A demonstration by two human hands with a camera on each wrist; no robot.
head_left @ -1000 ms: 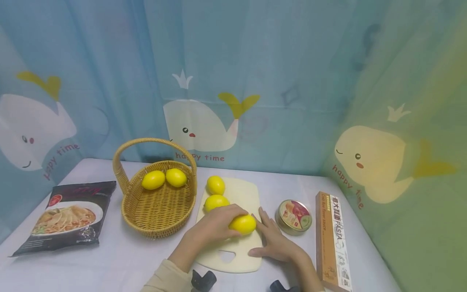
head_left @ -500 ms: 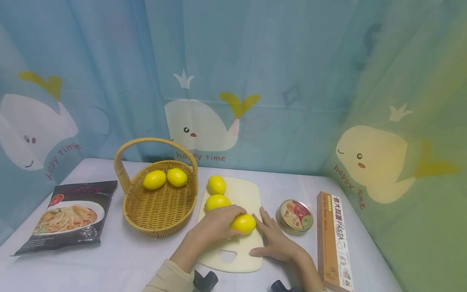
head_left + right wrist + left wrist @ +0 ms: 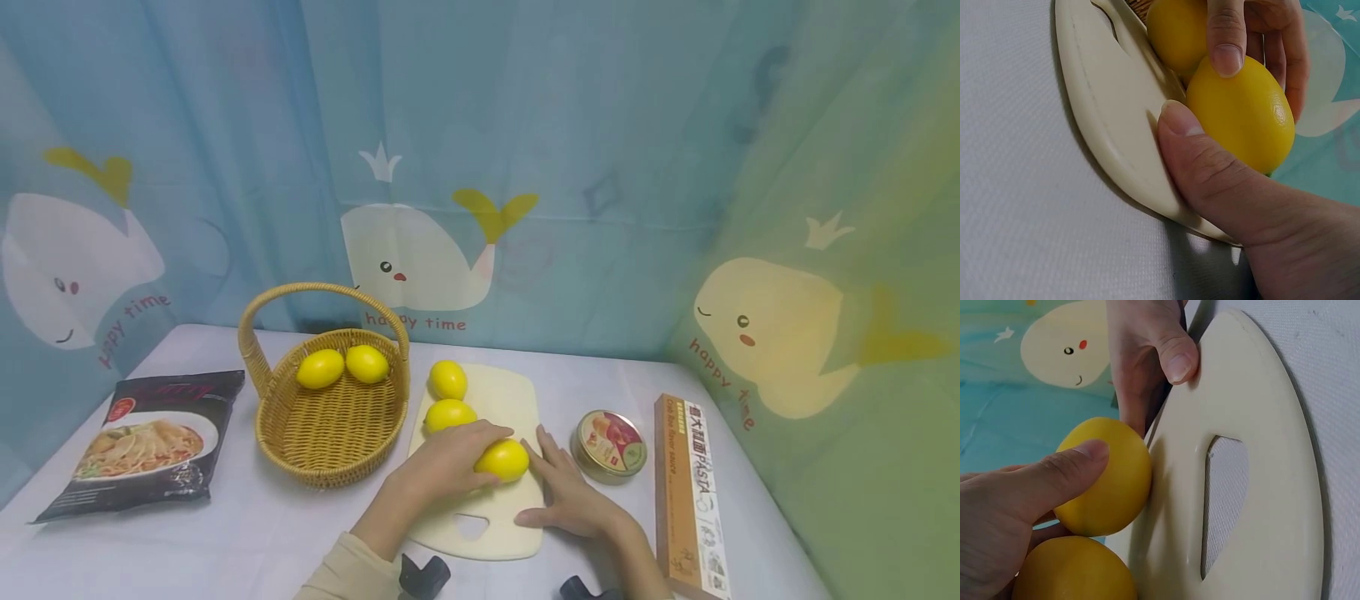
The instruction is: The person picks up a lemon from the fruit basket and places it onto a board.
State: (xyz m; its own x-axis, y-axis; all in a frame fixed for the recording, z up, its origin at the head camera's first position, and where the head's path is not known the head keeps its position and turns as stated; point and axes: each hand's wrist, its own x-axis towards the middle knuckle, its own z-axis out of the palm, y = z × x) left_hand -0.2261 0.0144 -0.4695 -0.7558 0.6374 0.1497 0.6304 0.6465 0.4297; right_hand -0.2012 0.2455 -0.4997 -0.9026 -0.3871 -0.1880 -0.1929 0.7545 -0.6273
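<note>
My left hand (image 3: 446, 467) holds a yellow lemon (image 3: 502, 461) between thumb and fingers, low over the cream cutting board (image 3: 498, 392). In the left wrist view, its thumb lies on top of that lemon (image 3: 1119, 475). A second lemon (image 3: 1075, 572) sits close beneath the same hand. My right hand (image 3: 566, 492) rests on the board's right edge, fingers spread and thumb on the surface; the right wrist view shows its thumb (image 3: 1210, 169) beside the held lemon. Two more lemons, one at the back (image 3: 447, 381) and one nearer (image 3: 451, 414), lie along the board's left side.
Left of the board stands a wicker basket (image 3: 330, 433) with two lemons (image 3: 321, 368) inside. A dark noodle packet (image 3: 142, 446) lies far left. To the right are a round tin (image 3: 609, 446) and a long pasta box (image 3: 686, 492). A whale-print curtain (image 3: 600, 208) surrounds the table.
</note>
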